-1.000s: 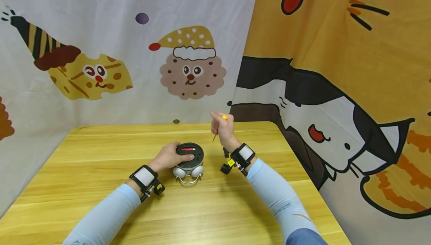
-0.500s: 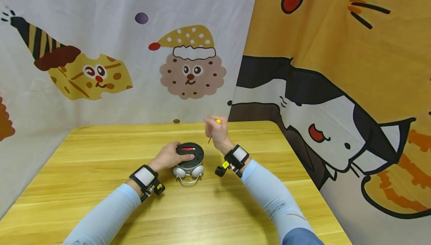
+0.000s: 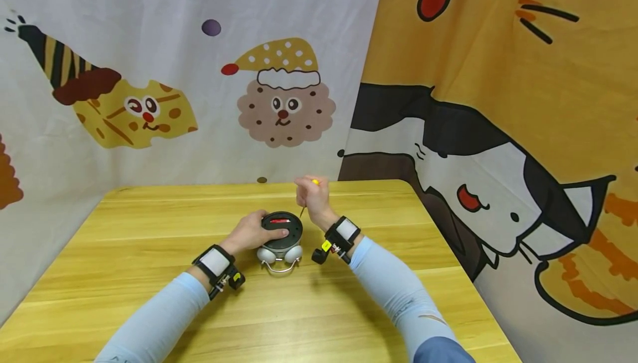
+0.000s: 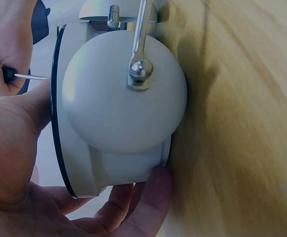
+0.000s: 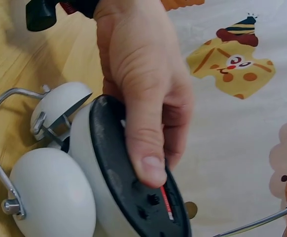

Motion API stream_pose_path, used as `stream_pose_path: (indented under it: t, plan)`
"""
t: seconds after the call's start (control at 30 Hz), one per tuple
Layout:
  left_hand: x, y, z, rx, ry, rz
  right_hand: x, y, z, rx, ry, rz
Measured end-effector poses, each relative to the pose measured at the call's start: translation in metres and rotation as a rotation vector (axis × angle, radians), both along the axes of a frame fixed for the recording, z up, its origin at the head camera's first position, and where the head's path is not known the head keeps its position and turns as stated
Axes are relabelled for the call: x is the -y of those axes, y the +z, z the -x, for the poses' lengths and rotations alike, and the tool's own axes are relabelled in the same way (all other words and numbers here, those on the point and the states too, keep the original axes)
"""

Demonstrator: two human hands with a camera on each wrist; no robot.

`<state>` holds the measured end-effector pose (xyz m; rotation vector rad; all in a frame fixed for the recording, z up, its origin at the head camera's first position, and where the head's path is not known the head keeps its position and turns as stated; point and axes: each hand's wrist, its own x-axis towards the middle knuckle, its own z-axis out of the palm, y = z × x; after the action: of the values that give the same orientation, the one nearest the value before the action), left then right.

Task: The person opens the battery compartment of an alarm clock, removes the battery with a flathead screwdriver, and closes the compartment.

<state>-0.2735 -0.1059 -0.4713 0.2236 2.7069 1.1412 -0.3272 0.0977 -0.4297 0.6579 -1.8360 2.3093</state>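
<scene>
A white twin-bell alarm clock [image 3: 293, 239] lies on the table with its black back facing up. Its rounded bells [image 4: 126, 94] and metal handle point toward the near side. My left hand [image 3: 247, 233] grips the clock from the left, thumb pressing on the back and fingers round the casing. A red strip [image 5: 166, 202] shows in a slot of that back. My right hand [image 3: 314, 197] holds a screwdriver [image 5: 257, 223], its yellow handle end showing above the fist and its thin metal shaft pointing down, just beyond the clock's right side. The tip's contact cannot be made out.
The wooden table [image 3: 239, 318] carries the clock. A white printed curtain [image 3: 164, 36] hangs behind it, and an orange one with a cat [image 3: 488, 185] closes off the right. A camera mount [image 3: 341, 235] is strapped to each wrist.
My right hand has moved left and slightly down with the screwdriver, bringing the shaft closer to the clock. The left hand and the clock have stayed in place.
</scene>
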Motion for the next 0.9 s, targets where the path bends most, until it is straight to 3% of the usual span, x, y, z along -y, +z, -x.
stream_pose_path:
  t: [0.3, 0.63, 0.9]
  plan:
    - [0.0, 0.0, 0.002, -0.004, -0.009, -0.017, 0.007, -0.01, 0.0, 0.004, 0.036, -0.014]
    - [0.002, -0.003, 0.003, -0.025, -0.009, -0.023, 0.017, -0.019, -0.001, -0.016, 0.016, -0.077]
    - [0.001, -0.003, 0.003, -0.028, -0.015, -0.03, 0.023, -0.021, 0.0, -0.012, 0.032, -0.062]
